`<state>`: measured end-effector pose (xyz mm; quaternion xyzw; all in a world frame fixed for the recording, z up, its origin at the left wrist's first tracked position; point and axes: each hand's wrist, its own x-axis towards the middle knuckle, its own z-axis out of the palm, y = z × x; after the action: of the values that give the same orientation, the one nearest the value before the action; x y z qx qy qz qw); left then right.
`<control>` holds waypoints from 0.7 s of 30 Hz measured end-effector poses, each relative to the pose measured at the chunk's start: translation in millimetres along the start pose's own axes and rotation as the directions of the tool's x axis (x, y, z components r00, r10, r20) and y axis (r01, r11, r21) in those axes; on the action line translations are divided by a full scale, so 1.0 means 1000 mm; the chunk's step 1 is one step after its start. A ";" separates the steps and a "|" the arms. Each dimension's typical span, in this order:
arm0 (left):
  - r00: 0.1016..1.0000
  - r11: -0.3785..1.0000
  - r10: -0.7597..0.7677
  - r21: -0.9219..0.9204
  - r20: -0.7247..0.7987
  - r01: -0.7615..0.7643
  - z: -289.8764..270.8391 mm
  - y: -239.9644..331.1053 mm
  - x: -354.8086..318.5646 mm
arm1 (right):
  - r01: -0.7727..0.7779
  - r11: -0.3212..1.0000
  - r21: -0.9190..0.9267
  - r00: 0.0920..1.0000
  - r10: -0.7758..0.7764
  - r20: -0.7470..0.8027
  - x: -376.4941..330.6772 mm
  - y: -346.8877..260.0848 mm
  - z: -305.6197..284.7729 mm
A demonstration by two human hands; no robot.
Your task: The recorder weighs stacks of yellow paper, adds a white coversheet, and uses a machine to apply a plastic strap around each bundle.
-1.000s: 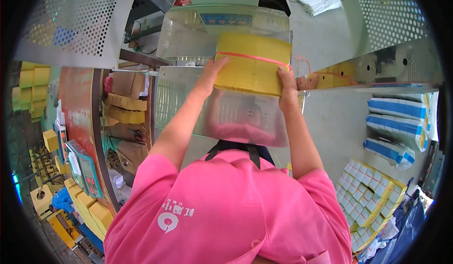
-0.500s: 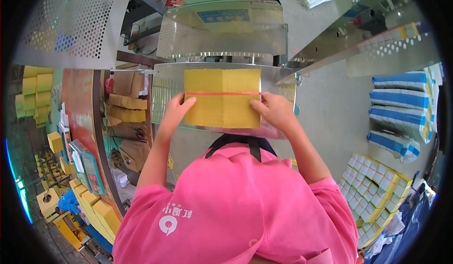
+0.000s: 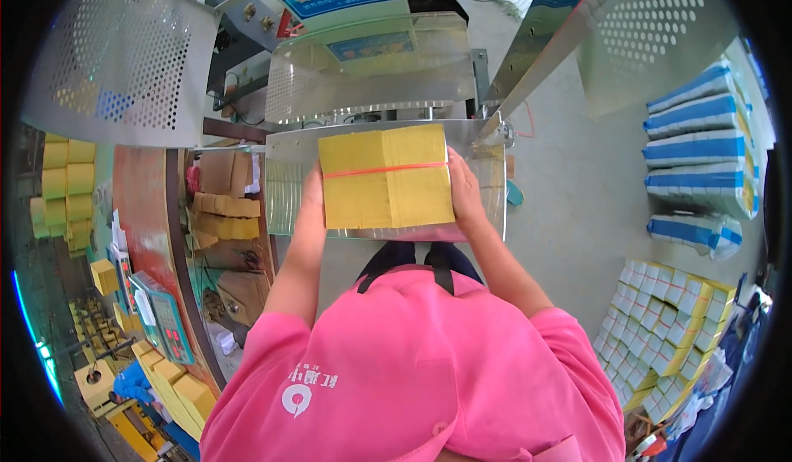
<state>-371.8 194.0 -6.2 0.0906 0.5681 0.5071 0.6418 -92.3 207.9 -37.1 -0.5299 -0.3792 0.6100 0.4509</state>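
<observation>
A yellow bundle, made of two blocks side by side, has a thin red strap round its middle. It is over the metal worktop of a machine, turned a little so its right side sits farther away. My left hand presses against the bundle's left side, its fingers mostly hidden behind the edge. On the opposite side my right hand grips the bundle, with fingertips out of sight. Whether the bundle rests on the worktop or is lifted, I cannot tell.
Behind the bundle stands a clear guard, with perforated metal panels on either side. A reddish table with a teal scale is at left. Blue-and-white packs and strapped stacks lie at right.
Both thumbs have left the bundle's top face, and my hands now hold its sides. The bundle has turned slightly counterclockwise. The whole view has shifted a little.
</observation>
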 end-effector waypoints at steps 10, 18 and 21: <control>0.997 0.996 -0.065 0.064 0.043 0.062 -0.034 -0.023 -0.046 | 0.029 0.990 0.135 0.999 -0.023 -0.050 -0.089 -0.009 0.012; 0.895 0.930 0.366 -0.109 0.256 -0.350 0.006 0.025 -0.074 | 0.427 0.877 0.221 0.904 -0.420 -0.081 -0.065 -0.056 0.027; 0.877 0.928 0.371 -0.076 0.304 -0.366 -0.013 0.009 -0.044 | 0.311 0.922 0.230 0.947 -0.278 -0.164 -0.059 -0.030 0.030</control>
<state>-380.4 158.6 23.9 0.2711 0.4274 0.6034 0.6162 -115.4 161.2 13.6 -0.4433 -0.3439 0.5431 0.6247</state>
